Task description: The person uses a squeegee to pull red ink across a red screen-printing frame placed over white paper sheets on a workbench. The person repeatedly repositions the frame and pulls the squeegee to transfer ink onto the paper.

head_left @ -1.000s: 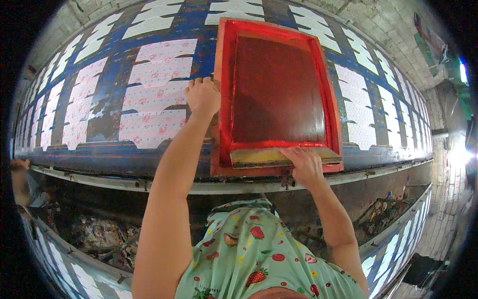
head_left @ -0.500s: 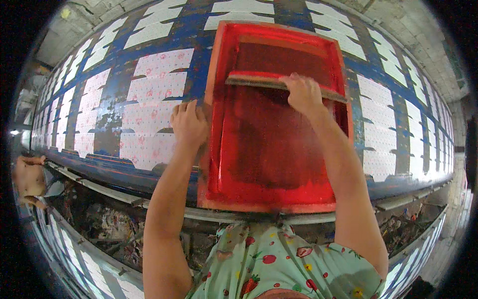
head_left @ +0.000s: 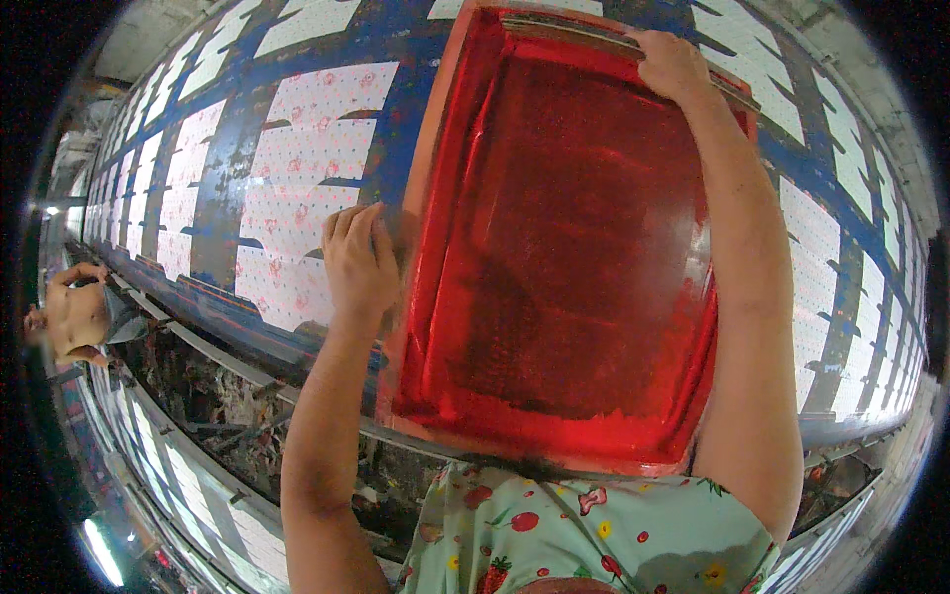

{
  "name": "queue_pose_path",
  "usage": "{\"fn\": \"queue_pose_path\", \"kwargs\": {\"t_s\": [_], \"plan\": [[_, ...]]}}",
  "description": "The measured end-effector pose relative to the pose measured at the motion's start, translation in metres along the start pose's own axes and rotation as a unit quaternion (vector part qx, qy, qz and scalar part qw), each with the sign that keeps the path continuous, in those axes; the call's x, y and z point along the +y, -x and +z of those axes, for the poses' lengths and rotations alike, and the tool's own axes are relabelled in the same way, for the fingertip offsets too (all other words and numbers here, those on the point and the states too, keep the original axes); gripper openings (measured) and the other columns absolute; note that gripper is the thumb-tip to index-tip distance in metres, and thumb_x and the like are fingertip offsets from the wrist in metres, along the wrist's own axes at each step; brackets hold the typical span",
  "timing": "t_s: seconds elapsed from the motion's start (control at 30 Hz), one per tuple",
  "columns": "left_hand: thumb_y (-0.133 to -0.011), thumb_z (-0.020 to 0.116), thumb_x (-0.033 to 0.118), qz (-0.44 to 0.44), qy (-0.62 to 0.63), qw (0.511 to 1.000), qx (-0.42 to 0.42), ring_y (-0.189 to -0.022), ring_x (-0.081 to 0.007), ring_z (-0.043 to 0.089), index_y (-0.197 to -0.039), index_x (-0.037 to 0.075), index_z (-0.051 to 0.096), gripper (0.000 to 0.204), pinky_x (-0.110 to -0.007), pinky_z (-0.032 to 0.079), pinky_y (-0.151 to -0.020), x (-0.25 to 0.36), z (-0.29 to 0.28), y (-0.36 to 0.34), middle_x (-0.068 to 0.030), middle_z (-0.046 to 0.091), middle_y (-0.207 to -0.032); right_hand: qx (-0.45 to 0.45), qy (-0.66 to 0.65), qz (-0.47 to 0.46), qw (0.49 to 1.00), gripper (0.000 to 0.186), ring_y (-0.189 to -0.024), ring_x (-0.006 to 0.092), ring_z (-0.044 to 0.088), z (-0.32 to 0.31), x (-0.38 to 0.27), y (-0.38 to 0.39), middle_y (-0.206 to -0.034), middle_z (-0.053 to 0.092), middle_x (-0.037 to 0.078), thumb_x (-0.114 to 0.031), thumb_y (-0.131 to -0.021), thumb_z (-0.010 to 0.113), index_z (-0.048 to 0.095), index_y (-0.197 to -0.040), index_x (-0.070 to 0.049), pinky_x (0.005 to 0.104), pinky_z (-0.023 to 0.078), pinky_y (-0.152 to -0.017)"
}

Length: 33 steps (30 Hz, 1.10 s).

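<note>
A printing screen (head_left: pixel 427 213) with a wooden frame, smeared with red ink, lies on the long blue table in front of me. At its far end my right hand (head_left: pixel 675 65) grips a long, narrow squeegee (head_left: pixel 569 30), which lies across the frame. Red ink is thickest along the inner borders, and the mesh between them looks dark red. My left hand (head_left: pixel 358 259) is beside the left side of the frame, its fingers curled. A dark blurred patch lies between that hand and the wood, and what the fingers hold is hidden.
Rows of white cut fabric panels (head_left: pixel 307 173), some with red prints, cover the table (head_left: pixel 223 163) on both sides. A rail (head_left: pixel 213 358) runs along its near edge above a littered gap. Another person (head_left: pixel 84 315) is at the far left.
My right hand has pushed the squeegee away from me to the screen's far end. The view has shifted and tilted, and my left hand remains beside the frame's left side.
</note>
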<state>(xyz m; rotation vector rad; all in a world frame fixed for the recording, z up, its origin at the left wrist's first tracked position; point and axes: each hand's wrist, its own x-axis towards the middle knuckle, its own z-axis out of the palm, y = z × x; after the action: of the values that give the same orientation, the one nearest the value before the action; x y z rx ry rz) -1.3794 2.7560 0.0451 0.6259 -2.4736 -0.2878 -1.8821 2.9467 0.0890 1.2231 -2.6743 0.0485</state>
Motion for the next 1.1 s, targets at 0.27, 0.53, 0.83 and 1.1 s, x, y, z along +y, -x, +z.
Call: {"fn": "queue_pose_path", "kwargs": {"t_s": [0.27, 0.53, 0.83, 1.1], "plan": [[-0.106, 0.062, 0.006, 0.011, 0.006, 1.000, -0.006, -0.111, -0.0424, 0.069, -0.110, 0.002, 0.070, 0.011, -0.055, 0.052, -0.105, 0.001, -0.001, -0.003, -0.0191, 0.075, -0.112, -0.090, -0.035, -0.037, 0.995, 0.057, -0.123, 0.0446, 0.075, -0.007, 0.012, -0.006, -0.133, 0.079, 0.021, -0.010, -0.090, 0.062, 0.076, -0.145, -0.021, 0.0579, 0.059, -0.109], [-0.111, 0.057, 0.014, 0.015, -0.004, 1.000, 0.006, -0.110, -0.0461, 0.068, -0.108, 0.003, 0.068, 0.016, -0.059, 0.049, -0.109, -0.009, 0.007, -0.001, -0.0196, 0.075, -0.110, -0.141, -0.076, -0.071, 0.985, 0.052, -0.117, 0.0439, 0.075, -0.057, -0.052, 0.108, -0.122, 0.081, 0.021, -0.009, -0.086, 0.062, 0.080, -0.134, -0.018, 0.0597, 0.059, -0.104], [-0.111, 0.058, 0.017, 0.042, 0.066, 0.995, 0.070, -0.108, -0.0412, 0.071, -0.109, 0.006, 0.073, 0.018, -0.055, 0.051, -0.103, -0.025, 0.021, -0.004, -0.0163, 0.078, -0.109, -0.149, -0.089, -0.073, 0.982, 0.045, -0.110, 0.0433, 0.079, -0.110, -0.157, 0.328, -0.114, 0.083, 0.017, -0.014, -0.083, 0.068, 0.083, -0.126, -0.020, 0.0601, 0.063, -0.098], [-0.110, 0.070, 0.026, -0.099, 0.148, 0.975, 0.134, -0.113, -0.0389, 0.070, -0.113, 0.008, 0.080, 0.021, -0.053, 0.053, -0.102, -0.028, 0.002, 0.014, -0.0120, 0.081, -0.112, -0.112, -0.144, -0.028, 0.983, 0.049, -0.109, 0.0424, 0.078, -0.145, -0.236, 0.485, -0.111, 0.082, 0.017, -0.004, -0.080, 0.069, 0.084, -0.124, -0.020, 0.0573, 0.062, -0.099]]}}
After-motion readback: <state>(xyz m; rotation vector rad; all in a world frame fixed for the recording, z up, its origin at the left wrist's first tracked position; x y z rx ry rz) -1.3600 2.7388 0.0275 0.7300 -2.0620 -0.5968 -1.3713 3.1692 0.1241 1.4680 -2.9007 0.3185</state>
